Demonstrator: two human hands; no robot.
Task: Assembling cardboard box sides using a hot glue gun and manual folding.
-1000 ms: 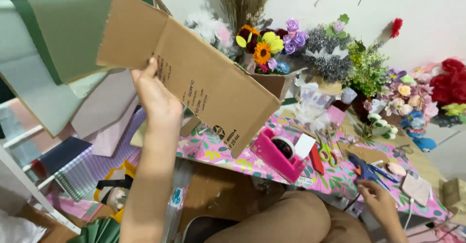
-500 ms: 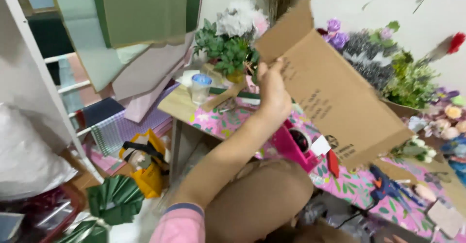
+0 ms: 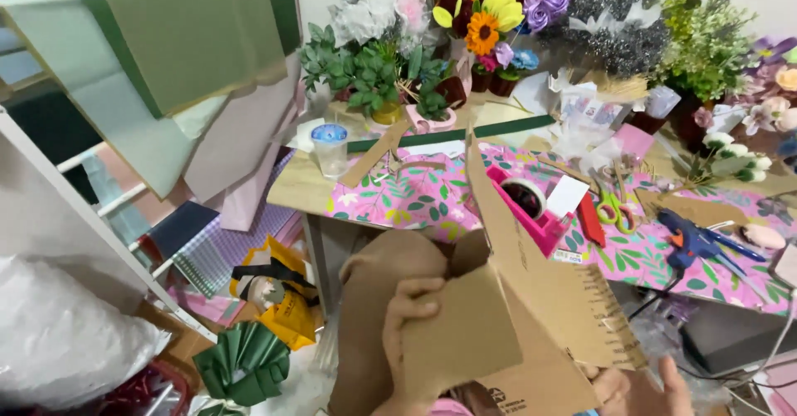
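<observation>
**Cardboard box held low, in front of a crowded craft surface**

You hold the cardboard box (image 3: 515,333) down over your lap, just in front of the surface's (image 3: 307,188) near edge. Your left hand (image 3: 407,325) is clamped on a flap, fingers curled over its edge. Your right hand (image 3: 643,387) touches the box's lower right side; you cannot tell whether it grips.

The surface carries a pink leaf-print cloth (image 3: 415,200). On it sit a pink tape dispenser (image 3: 527,204), green-handled scissors (image 3: 610,208) and a blue glue gun (image 3: 693,242). A lidded plastic cup (image 3: 330,146) stands at the left end. Artificial flowers (image 3: 486,17) and green foliage (image 3: 374,71) line the back by the wall. To your left, sheets of green paper (image 3: 174,42) hang over a white rack (image 3: 100,225), with a yellow bag (image 3: 278,296) on the floor below.
</observation>
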